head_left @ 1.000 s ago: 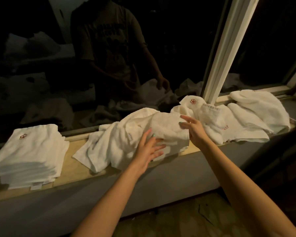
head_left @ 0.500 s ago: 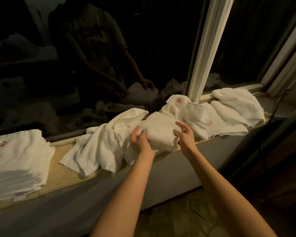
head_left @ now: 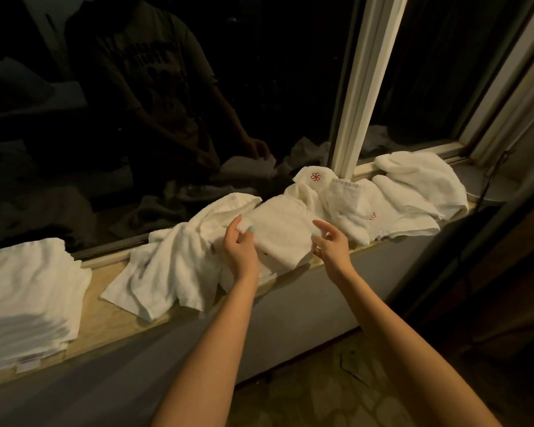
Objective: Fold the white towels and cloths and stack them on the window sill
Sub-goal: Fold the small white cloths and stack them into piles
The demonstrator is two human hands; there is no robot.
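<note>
White terry covers most of this ledge, so I fix on one piece: the small folded white terry cloth (head_left: 279, 234). It lies between my two hands on the pale wooden window sill (head_left: 105, 322), with its near edge at the sill's front lip. My left hand (head_left: 239, 252) pinches its far left corner between thumb and fingers. My right hand (head_left: 330, 248) hovers at its right edge with fingers loosely spread and grips nothing. I cannot tell whether the thumb touches the fabric. The hands are apart, one on each side of the cloth.

As I judge it, the next move depends on where the stack of folded white towels (head_left: 22, 303) sits, which is well off to the left along the sill. The cloth would have to travel leftward, parallel to the glass. The left hand is the nearer one and the only one with a hold.

Between cloth and stack sprawls a loose crumpled white towel (head_left: 173, 266), which reaches right up to the cloth's left side. I would expect to lift the cloth over it rather than slide it along.

The cloth itself looks close to square, perhaps a little longer from the glass toward the sill's edge, and it sits slightly askew to the ledge. Its upper face is smooth and plain, with layered edges showing at the near side.

To the right, a heap of unfolded white towels (head_left: 392, 198), some marked with a small red emblem, lies at the foot of the white window post (head_left: 361, 87). I take the job to be only partway done.
</note>
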